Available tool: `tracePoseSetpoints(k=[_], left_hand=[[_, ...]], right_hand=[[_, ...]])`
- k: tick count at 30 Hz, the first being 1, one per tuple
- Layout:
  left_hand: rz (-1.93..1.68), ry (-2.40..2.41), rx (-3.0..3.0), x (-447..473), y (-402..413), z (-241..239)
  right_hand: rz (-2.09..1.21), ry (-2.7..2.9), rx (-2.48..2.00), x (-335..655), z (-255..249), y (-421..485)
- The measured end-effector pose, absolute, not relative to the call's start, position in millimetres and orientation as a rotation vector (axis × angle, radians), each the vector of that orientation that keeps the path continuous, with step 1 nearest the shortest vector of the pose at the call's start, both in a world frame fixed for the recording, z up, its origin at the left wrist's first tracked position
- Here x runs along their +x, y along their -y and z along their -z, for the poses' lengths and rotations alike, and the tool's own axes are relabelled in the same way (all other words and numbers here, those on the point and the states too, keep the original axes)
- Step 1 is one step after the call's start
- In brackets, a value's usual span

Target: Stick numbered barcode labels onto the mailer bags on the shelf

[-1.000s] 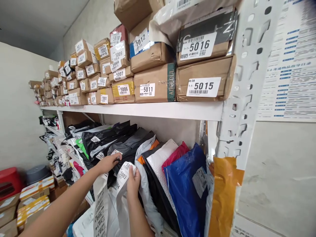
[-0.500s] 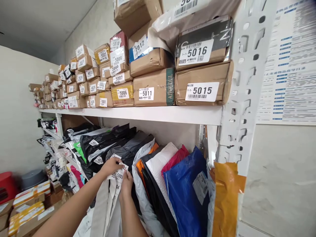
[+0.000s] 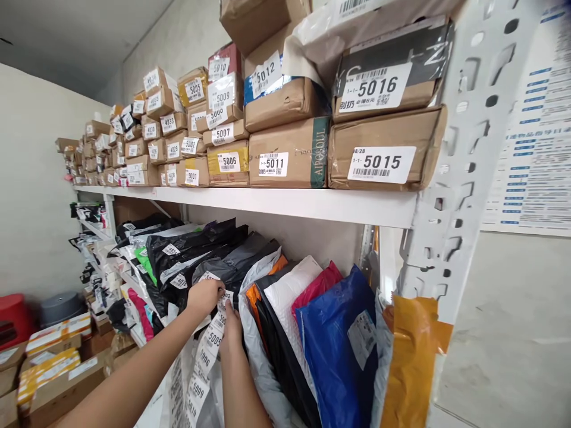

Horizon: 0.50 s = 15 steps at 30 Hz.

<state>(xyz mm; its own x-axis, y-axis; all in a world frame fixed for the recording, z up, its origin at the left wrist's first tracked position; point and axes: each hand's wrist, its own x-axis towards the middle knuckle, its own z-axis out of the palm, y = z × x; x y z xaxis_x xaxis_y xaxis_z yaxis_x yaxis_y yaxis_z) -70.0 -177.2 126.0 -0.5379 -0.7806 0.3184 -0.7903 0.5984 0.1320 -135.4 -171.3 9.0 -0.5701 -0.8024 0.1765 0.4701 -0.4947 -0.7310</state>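
A long strip of white number labels [image 3: 209, 345] hangs down in front of the bagged parcels, its printed numbers running past 5005 and 5009. My right hand [image 3: 232, 327] grips it near the top, thumb on its face. Just above and to the left, my left hand [image 3: 205, 298] is closed, fingertips pinched at the strip's upper end; part of the grip is hidden. Behind the left hand is a dark grey mailer bag [image 3: 218, 267] with a white label showing above the knuckles. A pale grey mailer bag [image 3: 254, 309] stands right of my right hand.
Numbered cartons [image 3: 289, 154] line the white shelf [image 3: 285, 202] above. Right of my hands lean a white padded mailer [image 3: 285, 297] and a blue mailer [image 3: 336, 351], near the perforated post [image 3: 450, 238]. Boxes [image 3: 66, 380] and a red stool [image 3: 15, 318] stand lower left.
More of the label strip now hangs unfolded below my hands, showing higher numbers. My left hand has turned slightly, knuckles up. The view has shifted a little.
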Motion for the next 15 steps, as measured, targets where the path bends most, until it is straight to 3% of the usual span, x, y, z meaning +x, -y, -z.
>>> tracePoseSetpoints(k=[6, 15], left_hand=[[-0.185, 2.48, 1.286, -69, 171, -123], [-0.124, 2.495, 1.284, -114, 138, -128]], right_hand=[[1.956, -0.839, -0.53, -144, 2, 120], [2.346, -0.497, -0.437, -177, -21, 59]])
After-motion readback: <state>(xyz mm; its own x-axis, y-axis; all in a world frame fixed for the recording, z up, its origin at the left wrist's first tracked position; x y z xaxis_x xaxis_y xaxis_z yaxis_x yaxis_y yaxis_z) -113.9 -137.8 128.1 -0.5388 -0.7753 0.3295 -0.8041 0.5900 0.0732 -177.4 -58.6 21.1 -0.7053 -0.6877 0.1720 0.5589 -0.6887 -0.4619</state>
